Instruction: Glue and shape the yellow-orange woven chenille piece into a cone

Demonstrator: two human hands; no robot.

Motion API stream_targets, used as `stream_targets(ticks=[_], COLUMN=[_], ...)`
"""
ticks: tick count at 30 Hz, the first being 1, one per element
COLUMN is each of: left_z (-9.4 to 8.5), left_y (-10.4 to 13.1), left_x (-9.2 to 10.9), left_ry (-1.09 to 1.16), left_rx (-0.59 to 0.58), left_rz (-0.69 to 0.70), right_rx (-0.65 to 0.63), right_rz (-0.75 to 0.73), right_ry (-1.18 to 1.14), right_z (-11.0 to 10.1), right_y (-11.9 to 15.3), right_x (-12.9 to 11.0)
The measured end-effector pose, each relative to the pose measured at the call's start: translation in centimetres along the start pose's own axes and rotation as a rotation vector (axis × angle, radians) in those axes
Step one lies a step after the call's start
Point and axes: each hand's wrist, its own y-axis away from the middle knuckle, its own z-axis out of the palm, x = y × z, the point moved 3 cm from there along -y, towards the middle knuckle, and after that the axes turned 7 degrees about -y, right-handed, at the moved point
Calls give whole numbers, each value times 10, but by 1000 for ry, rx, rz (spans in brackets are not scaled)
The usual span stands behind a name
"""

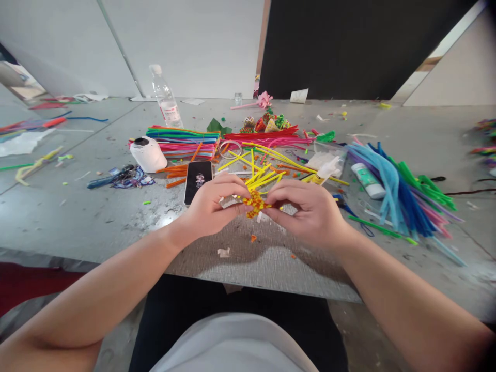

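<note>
Between my two hands, just above the table's front part, is a small bumpy yellow-and-orange pipe cleaner piece point(256, 203). My left hand point(215, 201) pinches its left side between thumb and fingers. From the right, my right hand point(306, 209) pinches its other edge, with the fingers curled. Loose yellow pipe cleaners point(263, 180) lie on the table right behind the piece. A black-screened phone point(198, 181) rests beside my left hand, partly covered by it. Orange pipe cleaners point(176, 173) lie to the phone's left.
A clear plastic bottle point(166, 101) stands at the back left, near a white rounded container point(148, 154). Bundles of coloured pipe cleaners point(182, 140) lie across the middle. Blue pipe cleaners point(411, 199) and a white-and-green tube point(368, 181) are on the right. A pink flower point(265, 99) lies behind.
</note>
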Motion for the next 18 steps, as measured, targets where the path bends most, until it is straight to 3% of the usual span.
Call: stream_targets(ticks=[6,11,13,16,18], left_z=[-1,-4,-6,-8,-10], left_y=[-1,-2,-1,0,0], left_x=[3,0,-4,-7,-6], left_ry=[-57,-96,-73,-75,-98], left_rx=[-1,12,40,82,111], left_rz=[45,49,35,32,39], right_rx=[32,-43,57,397,449], right_rz=[-8,32,123,338,418], right_ry=[73,195,365,660,681], right_z=[-2,-16,-41,-105,-146], right_y=[1,-6,-5,8,20], right_x=[-1,-2,4,23,42])
